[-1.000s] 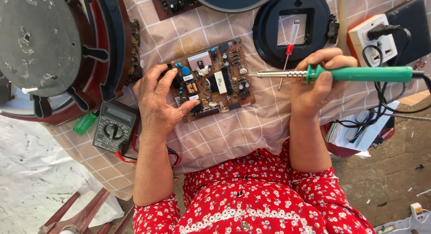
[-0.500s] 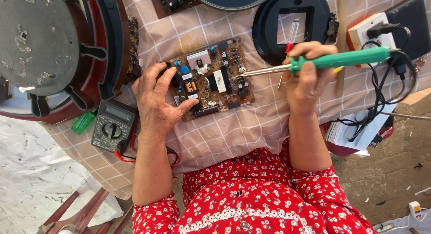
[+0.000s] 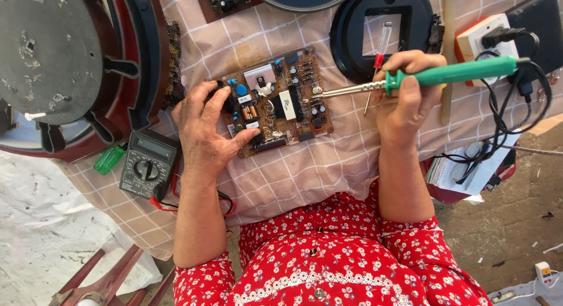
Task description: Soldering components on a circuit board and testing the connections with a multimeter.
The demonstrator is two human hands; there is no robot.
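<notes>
The left hand [image 3: 205,133] pins a circuit board [image 3: 281,103] to the checked cloth [image 3: 293,171]; the right hand [image 3: 407,97] grips a green soldering iron [image 3: 446,76] firmly.

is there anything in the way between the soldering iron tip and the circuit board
Nothing visible. The right hand holds the soldering iron, its tip at the circuit board right edge. The left hand steadies the opposite side.

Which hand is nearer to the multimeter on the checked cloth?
Left. The left hand rests on the circuit board's edge, just beside the multimeter. The right hand holds the soldering iron across the board, far from it.
</notes>
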